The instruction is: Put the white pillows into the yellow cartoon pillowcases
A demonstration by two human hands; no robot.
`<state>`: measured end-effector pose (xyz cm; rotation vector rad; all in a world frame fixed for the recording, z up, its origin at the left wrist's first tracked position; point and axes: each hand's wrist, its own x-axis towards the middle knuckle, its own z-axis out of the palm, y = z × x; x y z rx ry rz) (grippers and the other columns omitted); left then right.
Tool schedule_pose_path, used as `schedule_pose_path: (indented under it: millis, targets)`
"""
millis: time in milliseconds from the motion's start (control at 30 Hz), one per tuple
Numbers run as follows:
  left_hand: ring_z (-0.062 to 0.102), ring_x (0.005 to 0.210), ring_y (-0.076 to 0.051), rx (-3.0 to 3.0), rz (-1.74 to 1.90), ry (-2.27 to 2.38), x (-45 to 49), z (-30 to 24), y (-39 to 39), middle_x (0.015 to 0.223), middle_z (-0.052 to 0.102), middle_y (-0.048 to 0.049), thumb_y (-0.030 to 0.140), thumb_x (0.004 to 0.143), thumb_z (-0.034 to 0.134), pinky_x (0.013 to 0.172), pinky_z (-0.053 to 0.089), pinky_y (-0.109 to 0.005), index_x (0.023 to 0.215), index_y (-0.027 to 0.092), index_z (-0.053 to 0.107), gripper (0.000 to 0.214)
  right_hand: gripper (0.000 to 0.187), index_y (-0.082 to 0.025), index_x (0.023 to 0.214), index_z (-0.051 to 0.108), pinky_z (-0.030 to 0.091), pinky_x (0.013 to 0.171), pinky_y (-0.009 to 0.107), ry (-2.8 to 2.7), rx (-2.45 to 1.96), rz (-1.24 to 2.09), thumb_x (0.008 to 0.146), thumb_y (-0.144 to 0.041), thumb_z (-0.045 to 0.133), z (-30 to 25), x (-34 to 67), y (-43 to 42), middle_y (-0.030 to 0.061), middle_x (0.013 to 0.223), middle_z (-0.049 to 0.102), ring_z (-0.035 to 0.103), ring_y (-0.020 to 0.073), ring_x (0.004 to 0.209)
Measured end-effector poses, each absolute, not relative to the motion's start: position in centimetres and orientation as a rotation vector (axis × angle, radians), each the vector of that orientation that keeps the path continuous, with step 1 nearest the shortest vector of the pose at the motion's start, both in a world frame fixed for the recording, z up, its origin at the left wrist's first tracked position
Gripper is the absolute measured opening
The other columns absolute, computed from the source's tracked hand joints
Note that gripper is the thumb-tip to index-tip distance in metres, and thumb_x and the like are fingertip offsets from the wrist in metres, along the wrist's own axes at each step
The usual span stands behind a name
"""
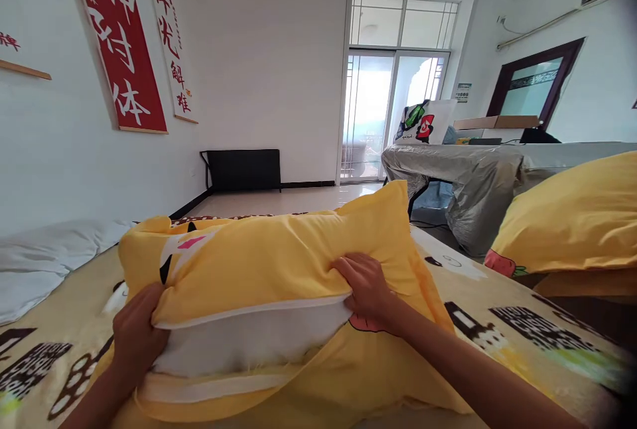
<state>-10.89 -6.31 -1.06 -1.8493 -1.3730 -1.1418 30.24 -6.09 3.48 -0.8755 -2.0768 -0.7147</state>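
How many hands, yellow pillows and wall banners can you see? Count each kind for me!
Hands: 2 (left hand, right hand)
Yellow pillows: 2 (held pillow, pillow at the right edge)
Wall banners: 3 (red banner, white banner beside it, cut-off white banner at the left edge)
Total: 7

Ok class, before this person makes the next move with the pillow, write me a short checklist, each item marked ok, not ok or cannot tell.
1. Left hand gripping the yellow pillowcase: ok, near the left end of its opening.
2. Right hand gripping it too: ok, near the opening's right end.
3. Opening accessible: ok, it gapes between the hands.
4. White inner pillow covered all round: not ok, it shows through the opening.
5. Inner pillow filling the far corners: cannot tell, the fabric hides them.
6. Other yellow pillow clear of both hands: ok, it sits apart on the right.
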Motion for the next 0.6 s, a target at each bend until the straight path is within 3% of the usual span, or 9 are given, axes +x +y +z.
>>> schedule_pose_path:
  millis: [100,233,367,467,533,600]
  targets:
    - [0.064,0.077,-0.023,-1.973,-0.878,-1.126,-11.7,-1.8,-6.6,0.084,0.066,-0.0051,0.014,0.071,0.044,0.066,0.048,-0.032,0.085,0.023,0.053,0.018,0.026,-0.019,0.074,0.053,0.03,0.058,0.029,-2.217,-0.935,-0.852,0.053,-0.009,0.042,2.5,31.0,-5.8,0.0022,0.063,0.054,0.046,0.0181,0.06]
    - [0.065,0.078,-0.022,-1.979,-0.644,-0.992,-13.0,-2.1,-8.0,0.089,0.068,-0.0069,0.008,0.065,0.041,0.068,0.05,-0.031,0.096,0.021,0.055,0.037,0.021,-0.019,0.079,0.055,0.031,0.062,0.031,-2.417,-1.007,-0.882,0.061,-0.013,0.046,1.9,32.0,-6.7,0.0036,0.07,0.057,0.048,0.0186,0.066]
    - [0.066,0.077,-0.022,-2.004,-0.492,-0.979,-12.7,-1.0,-9.5,0.086,0.068,-0.008,0.005,0.064,0.039,0.064,0.051,-0.031,0.088,0.02,0.057,0.034,0.015,-0.019,0.082,0.056,0.029,0.059,0.03,-2.494,-0.975,-0.928,0.069,-0.016,0.048,2.9,32.7,-7.7,0.0042,0.069,0.058,0.048,0.0174,0.063]
    - [0.064,0.067,-0.02,-2.057,-0.312,-1.145,-11.5,2.6,-9.1,0.076,0.066,-0.0042,0.0,0.066,0.035,0.052,0.044,-0.028,0.08,0.02,0.058,0.033,0.017,-0.018,0.082,0.059,0.022,0.053,0.029,-2.551,-1.076,-1.042,0.073,-0.01,0.047,6.2,32.9,-7.0,0.004,0.066,0.059,0.046,0.0143,0.056]
    - [0.058,0.055,-0.018,-2.015,-0.183,-1.306,-10.6,6.7,-8.4,0.065,0.06,-0.001,0.002,0.076,0.032,0.046,0.032,-0.026,0.075,0.019,0.057,0.03,0.017,-0.017,0.079,0.059,0.017,0.051,0.029,-2.531,-1.202,-1.145,0.077,-0.01,0.044,9.8,32.8,-6.2,0.0037,0.063,0.058,0.042,0.0126,0.051]
    - [0.051,0.052,-0.017,-1.855,-0.172,-1.387,-10.2,11.4,-7.7,0.061,0.053,0.0002,0.002,0.079,0.028,0.047,0.022,-0.025,0.079,0.018,0.056,0.032,0.019,-0.017,0.075,0.058,0.014,0.05,0.028,-2.38,-1.304,-1.242,0.08,-0.01,0.04,13.7,32.5,-5.6,0.003,0.06,0.054,0.038,0.0116,0.05]
